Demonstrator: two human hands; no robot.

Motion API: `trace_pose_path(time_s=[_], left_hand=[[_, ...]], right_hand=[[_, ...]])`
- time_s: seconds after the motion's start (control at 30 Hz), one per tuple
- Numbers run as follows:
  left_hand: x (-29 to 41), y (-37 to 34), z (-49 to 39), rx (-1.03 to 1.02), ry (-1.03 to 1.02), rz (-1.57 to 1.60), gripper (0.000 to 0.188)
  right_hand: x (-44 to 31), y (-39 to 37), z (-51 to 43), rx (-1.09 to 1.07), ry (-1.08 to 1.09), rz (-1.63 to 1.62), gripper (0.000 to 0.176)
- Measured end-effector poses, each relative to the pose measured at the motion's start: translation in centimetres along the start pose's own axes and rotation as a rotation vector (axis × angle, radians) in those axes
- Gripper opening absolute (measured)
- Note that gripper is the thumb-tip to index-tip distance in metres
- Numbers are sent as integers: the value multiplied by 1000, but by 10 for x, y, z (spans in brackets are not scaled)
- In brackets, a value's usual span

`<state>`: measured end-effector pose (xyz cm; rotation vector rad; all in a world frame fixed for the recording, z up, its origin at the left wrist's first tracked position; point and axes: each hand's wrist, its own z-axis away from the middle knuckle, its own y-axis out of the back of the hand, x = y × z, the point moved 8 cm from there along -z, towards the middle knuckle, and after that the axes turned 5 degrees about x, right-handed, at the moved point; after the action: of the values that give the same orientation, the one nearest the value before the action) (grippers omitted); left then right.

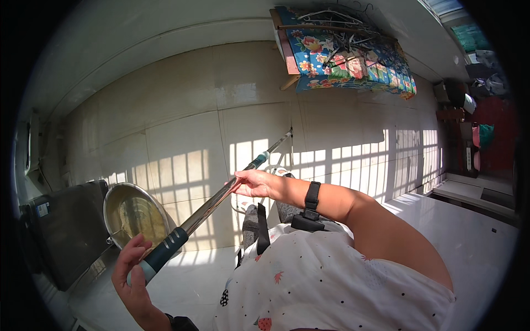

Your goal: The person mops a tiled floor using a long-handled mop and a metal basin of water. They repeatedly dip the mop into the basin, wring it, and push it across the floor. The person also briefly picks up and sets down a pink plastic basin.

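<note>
A metal pole with dark green and pale grips [209, 205] slants from the lower left towards the tiled floor. At its far end is a thin, dark floor-tool head [292, 142], seen nearly edge-on; its kind is unclear. My left hand [134, 262] curls around the pale end of the lower grip, thumb on the near side. Further along, my right hand [252, 183] holds the metal shaft just below the upper green collar, its fingers partly hidden behind the shaft. My feet in white footwear [279, 170] stand beyond my right hand.
A large round basin [138, 219] stands at left beside a dark boxy object [68, 236]. Ahead, a stand draped in blue floral cloth [314, 80] carries tangled hangers [350, 39]. Shelving with mixed items [468, 136] is at far right. Barred sunlight crosses the floor tiles [256, 120].
</note>
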<state>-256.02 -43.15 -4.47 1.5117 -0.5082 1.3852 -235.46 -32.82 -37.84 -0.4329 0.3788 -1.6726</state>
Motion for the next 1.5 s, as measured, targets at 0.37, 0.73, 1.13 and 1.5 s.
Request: trace_pose_path(time_s=[0.37, 0.73, 1.13, 1.5], left_hand=[[-86, -280, 23, -1243, 763, 352, 54], [-101, -405, 15, -975, 981, 389, 51], [31, -112, 83, -300, 962, -253, 43], [61, -99, 16, -469, 248, -68, 66]], right_hand=[[-83, 285, 44, 483, 486, -463, 16], [-170, 347, 47, 692, 437, 132, 27], [7, 3, 11, -362, -135, 290, 20], [-29, 44, 49, -177, 100, -115, 21]])
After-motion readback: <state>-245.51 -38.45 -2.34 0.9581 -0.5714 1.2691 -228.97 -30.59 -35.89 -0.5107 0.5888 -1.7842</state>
